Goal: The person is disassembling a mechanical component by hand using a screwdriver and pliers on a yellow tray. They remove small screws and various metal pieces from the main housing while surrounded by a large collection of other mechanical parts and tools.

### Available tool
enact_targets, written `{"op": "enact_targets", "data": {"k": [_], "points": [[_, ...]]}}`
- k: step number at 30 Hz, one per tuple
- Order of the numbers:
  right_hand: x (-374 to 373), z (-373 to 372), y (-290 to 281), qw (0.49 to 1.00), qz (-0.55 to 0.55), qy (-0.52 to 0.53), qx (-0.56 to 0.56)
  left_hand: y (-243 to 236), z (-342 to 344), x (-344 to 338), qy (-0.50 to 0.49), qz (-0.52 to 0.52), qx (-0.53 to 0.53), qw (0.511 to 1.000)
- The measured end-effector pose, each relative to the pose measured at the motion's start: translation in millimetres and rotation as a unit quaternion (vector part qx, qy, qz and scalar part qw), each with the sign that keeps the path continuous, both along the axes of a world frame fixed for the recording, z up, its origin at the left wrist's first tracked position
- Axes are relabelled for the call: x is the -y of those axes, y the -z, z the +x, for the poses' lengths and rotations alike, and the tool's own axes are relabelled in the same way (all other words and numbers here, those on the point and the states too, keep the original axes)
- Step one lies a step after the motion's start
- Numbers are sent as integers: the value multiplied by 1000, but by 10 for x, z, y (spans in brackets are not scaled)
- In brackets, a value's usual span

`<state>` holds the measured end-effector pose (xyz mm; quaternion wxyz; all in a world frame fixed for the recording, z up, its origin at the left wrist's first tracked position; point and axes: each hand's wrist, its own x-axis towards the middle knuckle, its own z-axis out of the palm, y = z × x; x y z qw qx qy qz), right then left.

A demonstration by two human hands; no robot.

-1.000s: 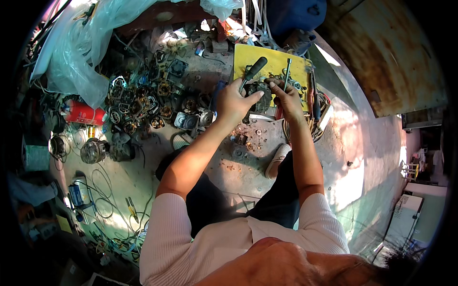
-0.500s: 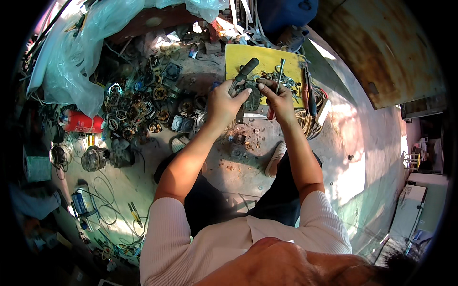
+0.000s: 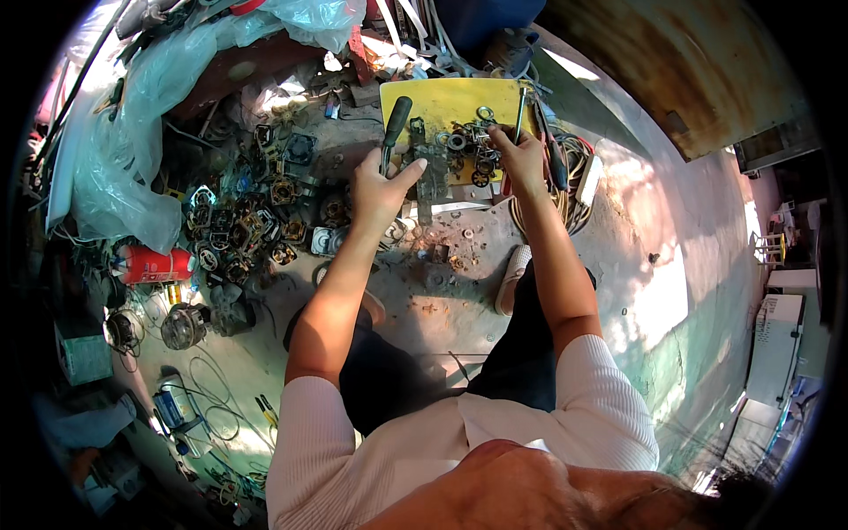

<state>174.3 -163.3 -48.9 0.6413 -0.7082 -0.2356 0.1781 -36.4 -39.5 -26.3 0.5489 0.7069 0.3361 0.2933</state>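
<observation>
My left hand (image 3: 378,185) grips a tool with a black handle (image 3: 396,121) that sticks up and away from me. Just right of it a dark, greasy metal part (image 3: 430,168) stands at the near edge of a yellow board (image 3: 435,99). My right hand (image 3: 521,159) reaches onto the board among several metal rings and bearings (image 3: 468,150), fingers pinched at them; whether it holds one is hidden. A thin screwdriver (image 3: 519,108) lies just beyond that hand.
Several small motor parts and copper coils (image 3: 256,221) cover the floor at left, beside a red can (image 3: 152,263) and a blue plastic sheet (image 3: 132,132). Coiled cable (image 3: 574,177) lies right of the board. My feet and a white shoe (image 3: 512,278) rest on the concrete.
Both hands were closed together on the dark part over the board. They have since separated: the left now holds the black-handled tool, the right has moved right to the rings.
</observation>
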Motion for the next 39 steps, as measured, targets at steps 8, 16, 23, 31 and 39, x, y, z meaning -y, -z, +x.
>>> {"op": "enact_targets", "data": {"k": [8, 16, 23, 31, 39], "points": [[119, -250, 20, 996, -18, -86, -28, 164, -13, -134, 15, -39, 24, 999], [177, -758, 61, 947, -148, -228, -173, -184, -205, -72, 46, -212, -31, 976], [96, -925, 102, 903, -41, -221, -365, 58, -437, -314, 59, -360, -81, 927], [371, -1113, 169, 919, -38, -176, -351, -95, -641, -160, 144, -309, -90, 936], [410, -1154, -449, 952, 134, -224, -162, -465, -751, -37, 178, -189, 27, 965]]}}
